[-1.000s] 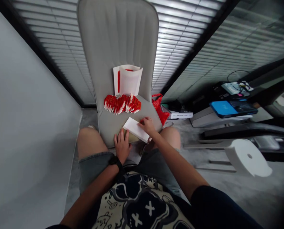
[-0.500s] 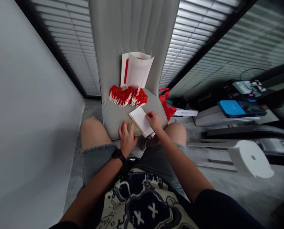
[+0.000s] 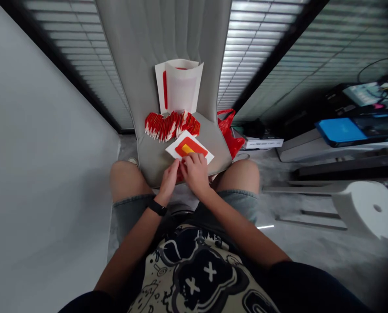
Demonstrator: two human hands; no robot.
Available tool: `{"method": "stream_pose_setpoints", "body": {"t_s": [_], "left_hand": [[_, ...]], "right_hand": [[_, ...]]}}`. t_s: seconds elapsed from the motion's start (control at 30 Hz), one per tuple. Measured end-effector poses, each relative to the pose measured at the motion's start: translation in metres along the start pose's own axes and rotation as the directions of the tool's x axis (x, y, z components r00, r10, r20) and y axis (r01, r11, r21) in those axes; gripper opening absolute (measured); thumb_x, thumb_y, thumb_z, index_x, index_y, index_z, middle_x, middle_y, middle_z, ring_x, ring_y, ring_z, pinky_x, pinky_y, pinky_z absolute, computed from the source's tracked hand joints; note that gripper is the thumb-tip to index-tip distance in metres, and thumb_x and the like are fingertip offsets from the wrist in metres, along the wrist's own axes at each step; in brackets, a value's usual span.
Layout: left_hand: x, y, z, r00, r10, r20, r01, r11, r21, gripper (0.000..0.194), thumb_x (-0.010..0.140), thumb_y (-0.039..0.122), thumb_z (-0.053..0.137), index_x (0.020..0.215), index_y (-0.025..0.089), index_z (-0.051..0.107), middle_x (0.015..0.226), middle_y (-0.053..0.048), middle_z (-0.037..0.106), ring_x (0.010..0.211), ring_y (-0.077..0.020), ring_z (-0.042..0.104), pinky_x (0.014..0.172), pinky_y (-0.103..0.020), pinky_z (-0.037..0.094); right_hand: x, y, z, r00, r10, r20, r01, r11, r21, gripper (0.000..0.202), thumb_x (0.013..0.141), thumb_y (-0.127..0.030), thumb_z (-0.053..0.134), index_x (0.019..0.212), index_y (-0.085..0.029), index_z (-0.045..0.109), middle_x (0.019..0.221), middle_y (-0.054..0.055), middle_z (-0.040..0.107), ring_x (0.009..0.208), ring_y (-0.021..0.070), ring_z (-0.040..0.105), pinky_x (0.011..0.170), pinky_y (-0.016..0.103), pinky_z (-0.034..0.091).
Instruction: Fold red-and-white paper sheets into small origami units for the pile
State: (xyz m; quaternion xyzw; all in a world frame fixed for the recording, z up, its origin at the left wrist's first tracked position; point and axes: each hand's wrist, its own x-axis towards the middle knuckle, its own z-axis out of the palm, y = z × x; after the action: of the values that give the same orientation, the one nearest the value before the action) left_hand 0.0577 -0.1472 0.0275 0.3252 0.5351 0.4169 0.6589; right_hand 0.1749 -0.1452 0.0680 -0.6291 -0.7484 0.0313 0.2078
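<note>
On the grey chair seat lies a white card (image 3: 171, 150) with a red and yellow piece (image 3: 186, 148) on its upper side. My right hand (image 3: 195, 173) reaches over the card's near edge with fingers bent. My left hand (image 3: 168, 179) meets it, the fingertips of both pressed together. A bit of red shows beneath them, too covered to name. Behind the card, a fanned row of red and white folded papers (image 3: 172, 126) spreads across the seat.
White sheets with red parts (image 3: 182, 89) lean against the grey chair (image 3: 128, 56). A red plastic bag (image 3: 228, 132) hangs at the seat's right. My knees flank the seat. To the right stand a white stool (image 3: 359, 204) and a blue box (image 3: 340, 131); a white wall (image 3: 50, 165) rises on the left.
The card showed plain white before; now red and yellow show on it. My left hand has left its spread pose on the seat and joined my right hand. The view has shifted slightly.
</note>
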Motion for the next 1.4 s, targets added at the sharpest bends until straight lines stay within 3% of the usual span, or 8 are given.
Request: {"method": "stream_pose_setpoints", "body": {"t_s": [0.23,0.5,0.6,0.7,0.8,0.97,1.23,1.4], "left_hand": [[0.009,-0.016,-0.021,0.957,-0.145,-0.251,0.164,0.985,0.055,0.03,0.078,0.039,0.072,0.089,0.011,0.071,0.066,-0.002,0.069,0.053,-0.0119,0.06,0.049,-0.02,0.046],[-0.029,-0.032,-0.047,0.964,-0.197,-0.177,0.236,0.943,0.236,0.035,0.081,0.044,0.068,0.093,0.011,0.067,0.074,-0.006,0.071,0.062,-0.0165,0.067,0.049,-0.021,0.044],[-0.045,-0.027,-0.051,0.977,-0.089,-0.193,0.166,0.888,0.429,0.027,0.082,0.038,0.066,0.094,0.014,0.064,0.08,-0.006,0.069,0.071,-0.0181,0.067,0.059,-0.025,0.049],[-0.055,-0.01,-0.055,0.92,0.282,-0.271,-0.016,0.72,0.694,0.025,0.082,0.03,0.066,0.101,0.015,0.059,0.093,-0.008,0.065,0.084,-0.0204,0.063,0.077,-0.034,0.053],[-0.049,0.013,-0.053,0.804,0.594,-0.001,-0.254,0.345,0.904,0.025,0.09,0.028,0.059,0.112,0.016,0.06,0.109,-0.012,0.062,0.101,-0.0249,0.06,0.094,-0.041,0.05],[-0.008,0.024,-0.043,0.71,0.335,0.62,-0.626,-0.104,0.773,0.04,0.095,0.027,0.054,0.134,0.019,0.058,0.143,-0.013,0.053,0.136,-0.0278,0.045,0.116,-0.044,0.035],[0.001,-0.004,-0.046,0.731,0.24,0.639,-0.613,-0.18,0.769,0.046,0.097,0.028,0.052,0.141,0.019,0.054,0.147,-0.012,0.053,0.142,-0.0294,0.041,0.121,-0.049,0.028],[0.003,-0.01,-0.058,0.684,0.252,0.685,-0.66,-0.187,0.727,0.052,0.096,0.035,0.056,0.145,0.017,0.05,0.152,-0.014,0.048,0.146,-0.0299,0.036,0.122,-0.047,0.026]], "right_hand": [[-0.02,0.026,0.026,0.988,-0.04,0.148,-0.016,0.934,0.358,0.024,0.1,-0.032,0.051,0.109,-0.021,0.071,0.115,0.01,0.071,0.11,0.025,0.063,0.1,0.041,0.051],[-0.014,0.1,0.055,0.969,-0.141,0.205,0.097,0.972,0.213,0.042,0.101,-0.031,0.047,0.139,-0.016,0.059,0.156,0.015,0.044,0.149,0.0286,0.035,0.122,0.055,0.029],[-0.011,0.11,0.058,0.957,-0.17,0.235,0.13,0.976,0.176,0.044,0.102,-0.029,0.045,0.143,-0.018,0.055,0.159,0.013,0.04,0.151,0.0278,0.031,0.124,0.055,0.023],[-0.004,0.117,0.06,0.952,-0.199,0.231,0.156,0.969,0.192,0.042,0.102,-0.027,0.047,0.142,-0.019,0.056,0.159,0.013,0.04,0.152,0.0276,0.028,0.125,0.056,0.022],[0.006,0.127,0.063,0.936,-0.257,0.242,0.196,0.948,0.249,0.041,0.1,-0.024,0.051,0.139,-0.022,0.059,0.157,0.01,0.043,0.152,0.0267,0.028,0.125,0.056,0.024],[0.018,0.14,0.061,0.92,-0.299,0.252,0.222,0.93,0.294,0.039,0.098,-0.022,0.056,0.136,-0.029,0.062,0.157,0.004,0.044,0.15,0.0253,0.032,0.123,0.054,0.029],[-0.023,0.117,0.033,0.961,-0.216,0.175,0.175,0.96,0.22,0.037,0.1,-0.025,0.049,0.134,-0.02,0.064,0.143,0.013,0.058,0.14,0.0301,0.045,0.12,0.057,0.034],[-0.058,0.112,0.046,0.919,-0.331,0.217,0.281,0.932,0.231,0.052,0.098,-0.038,0.058,0.146,-0.019,0.052,0.156,0.014,0.044,0.148,0.0307,0.036,0.121,0.056,0.032]]}}
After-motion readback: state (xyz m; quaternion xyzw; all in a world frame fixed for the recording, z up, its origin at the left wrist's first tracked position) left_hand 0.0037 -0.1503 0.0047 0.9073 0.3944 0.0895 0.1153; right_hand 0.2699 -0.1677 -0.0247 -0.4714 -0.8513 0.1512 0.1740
